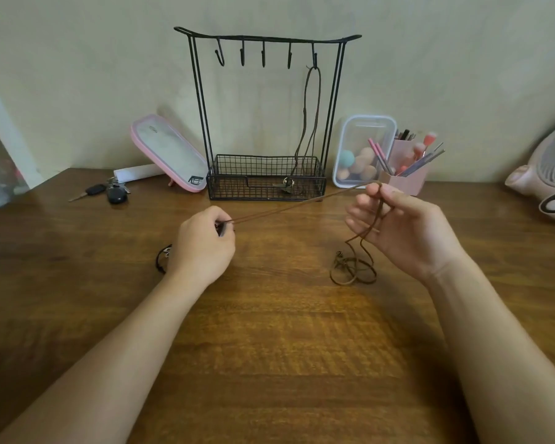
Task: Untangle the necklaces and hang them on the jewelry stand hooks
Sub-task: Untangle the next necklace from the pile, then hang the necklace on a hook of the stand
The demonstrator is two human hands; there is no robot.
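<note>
Pinching the brown cord necklace [302, 203] taut at mid-frame between curled fingers [220, 219] of the left hand [202, 248] and right hand [404, 225], with slack coiled on the counter [269, 347] before the jewelry stand [269, 38].

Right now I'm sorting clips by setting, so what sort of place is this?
Probably a home vanity table: a pink tabletop mirror, a clear box of makeup sponges and a cup of brushes flank the black jewelry stand.

Wooden table [269, 347]: car keys [103, 191], paper roll [138, 172], pink mirror [170, 152], clear sponge box [362, 149], pink brush holder [404, 179], pink fan [548, 174].
</note>
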